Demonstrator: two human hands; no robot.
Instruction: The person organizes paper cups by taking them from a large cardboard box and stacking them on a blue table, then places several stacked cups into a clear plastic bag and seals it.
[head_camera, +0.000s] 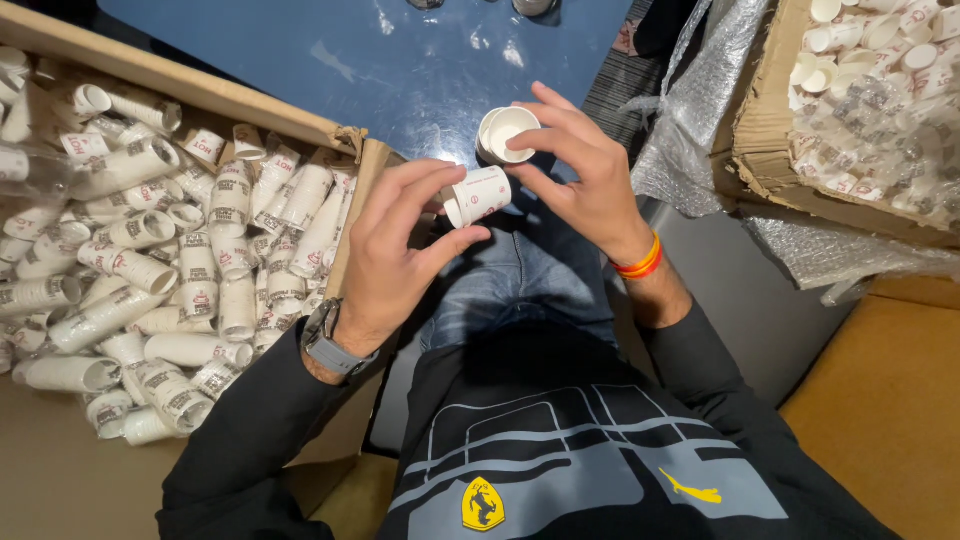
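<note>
Both hands work small paper cups above the lap. Left hand (385, 255) keeps a narrow grip, thumb and curled fingers pinching a short white cup (478, 194) that lies on its side, its rim toward that hand, with red print on its matte wall. Right hand (585, 175) closes its fingertips on the rim of a second cup (505, 133), mouth facing up; it may be a nested pair, hard to tell. Behind them lies a glossy blue surface (380, 60). At left, a brown cardboard box (180, 78) holds stacked cup sleeves. At right, a torn box (770, 150) lined with crinkled clear plastic holds loose cups.
</note>
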